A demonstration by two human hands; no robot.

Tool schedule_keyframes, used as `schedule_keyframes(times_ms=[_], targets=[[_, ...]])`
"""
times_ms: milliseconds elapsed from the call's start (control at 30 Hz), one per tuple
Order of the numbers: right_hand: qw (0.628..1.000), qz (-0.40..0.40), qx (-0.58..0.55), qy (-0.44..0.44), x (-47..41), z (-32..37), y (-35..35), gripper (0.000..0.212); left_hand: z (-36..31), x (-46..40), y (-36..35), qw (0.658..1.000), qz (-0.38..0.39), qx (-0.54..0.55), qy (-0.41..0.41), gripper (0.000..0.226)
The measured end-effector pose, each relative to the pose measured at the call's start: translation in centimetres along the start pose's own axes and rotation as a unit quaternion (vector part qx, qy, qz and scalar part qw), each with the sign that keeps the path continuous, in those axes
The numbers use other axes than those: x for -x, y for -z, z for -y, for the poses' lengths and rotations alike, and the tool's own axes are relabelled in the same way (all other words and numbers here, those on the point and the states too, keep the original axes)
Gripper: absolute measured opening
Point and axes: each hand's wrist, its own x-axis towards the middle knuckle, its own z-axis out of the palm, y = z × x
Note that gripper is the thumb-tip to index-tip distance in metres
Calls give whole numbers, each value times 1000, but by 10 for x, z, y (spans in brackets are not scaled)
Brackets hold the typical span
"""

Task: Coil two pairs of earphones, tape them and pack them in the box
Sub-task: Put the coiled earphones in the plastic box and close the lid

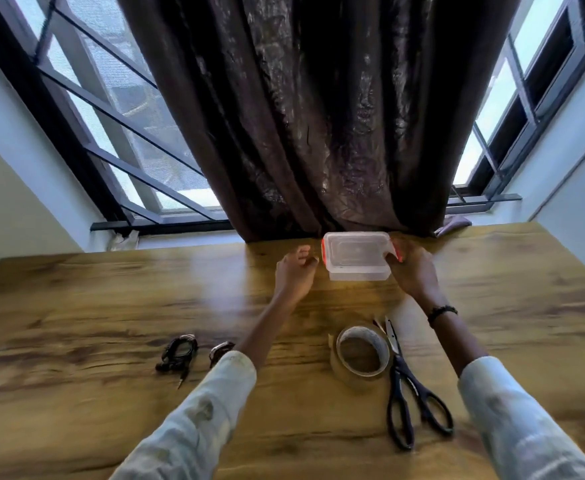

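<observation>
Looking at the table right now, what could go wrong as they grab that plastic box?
Only the right hand grips the box; the left hand is beside it, so it might tip or slide. The left sleeve hangs over one earphone coil and could drag it.

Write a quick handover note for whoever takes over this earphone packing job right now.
Right hand grips the right end of the clear plastic box with orange clips, lid on, at the table's far edge. Left hand hovers open beside it. Two coiled black earphone bundles lie near left, apparently taped; brown tape roll and black scissors near right. Left: open box, pack both, close.
</observation>
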Motion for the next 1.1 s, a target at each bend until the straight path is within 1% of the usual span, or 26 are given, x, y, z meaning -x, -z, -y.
schedule_keyframes(times_ms=[100,200,267,400,600,733,900,1033,1100], targets=[[1000,18,-1,-15,-14,-12,-8,33,2,-14,-16,1000,-3,-2,27,48],[999,35,-16,-38,-23,-20,-20,36,6,-26,-29,998,2,-8,55,50],[998,39,-32,-45,-26,-21,-25,36,7,-32,-39,998,10,-18,63,45],[997,15,-54,-57,-30,-24,-29,32,6,-39,-54,998,9,-19,55,28],[996,-6,-74,-53,-28,-29,-29,28,8,-41,-58,998,-19,-42,45,14],[995,-12,-101,-21,-17,-16,-18,31,5,-31,-40,999,-27,-3,29,14],[993,-23,-109,48,18,24,4,36,3,2,2,997,-50,63,0,26],[989,-2,-128,72,62,52,16,36,14,47,48,992,-75,102,-21,16],[989,14,-129,69,88,62,16,35,23,77,69,988,-84,131,-12,16]])
